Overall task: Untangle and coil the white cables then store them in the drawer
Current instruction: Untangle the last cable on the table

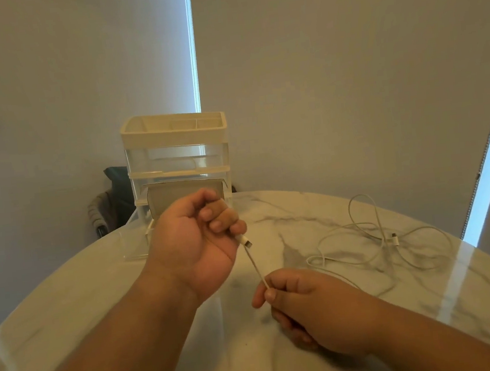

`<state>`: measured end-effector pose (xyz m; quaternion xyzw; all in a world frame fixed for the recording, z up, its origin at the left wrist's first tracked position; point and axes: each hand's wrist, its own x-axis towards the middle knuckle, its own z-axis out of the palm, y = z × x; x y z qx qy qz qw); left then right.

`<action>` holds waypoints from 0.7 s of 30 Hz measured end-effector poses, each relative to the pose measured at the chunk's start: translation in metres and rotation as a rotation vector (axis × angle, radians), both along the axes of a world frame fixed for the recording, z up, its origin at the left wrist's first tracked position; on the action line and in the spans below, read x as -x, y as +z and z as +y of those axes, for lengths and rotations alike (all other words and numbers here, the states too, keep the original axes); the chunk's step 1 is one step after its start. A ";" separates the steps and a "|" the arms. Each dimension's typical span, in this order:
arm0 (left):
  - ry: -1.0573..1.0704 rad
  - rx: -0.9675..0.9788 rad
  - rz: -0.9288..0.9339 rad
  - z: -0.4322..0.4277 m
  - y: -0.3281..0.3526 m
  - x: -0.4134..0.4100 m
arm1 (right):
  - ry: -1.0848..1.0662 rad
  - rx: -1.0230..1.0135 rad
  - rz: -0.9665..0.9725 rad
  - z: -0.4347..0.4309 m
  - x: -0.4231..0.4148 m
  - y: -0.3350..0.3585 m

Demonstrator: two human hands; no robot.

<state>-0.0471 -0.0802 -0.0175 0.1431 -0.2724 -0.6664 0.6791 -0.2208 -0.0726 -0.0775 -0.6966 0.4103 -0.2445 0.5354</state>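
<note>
While the white cable [257,267] is pulled tight between the two hands, its plug end [245,241] pokes out from the left hand [196,241], which is closed around it with fingers curled. The right hand [303,306] sits lower and nearer the body, pinching the same cable between thumb and finger. From there the cable runs off to the right into a loose messy pile of white cable loops [377,244], well away from both hands on the marble table [192,327]. Another small plug [395,239] lies in that pile.

If the hands pull too hard, I think the loops on the right could tighten into a knot, because they cross over each other. A hard tug could also bend the cable right at the plug. If the pinch slips, the cable may drop back on the table.

Just past the left hand stands a clear drawer box [178,162]. Its bottom drawer [135,242] looks pulled open, ready for the coil.
</note>
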 end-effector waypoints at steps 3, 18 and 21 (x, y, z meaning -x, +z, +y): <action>0.115 -0.078 -0.007 -0.006 -0.003 -0.006 | 0.041 0.174 0.190 0.005 0.000 0.007; 0.277 -0.110 -0.325 -0.010 -0.009 -0.011 | -0.074 0.499 0.449 0.000 0.012 0.022; 0.275 -0.116 -0.310 -0.011 -0.009 -0.012 | -0.092 0.534 0.464 -0.002 0.015 0.024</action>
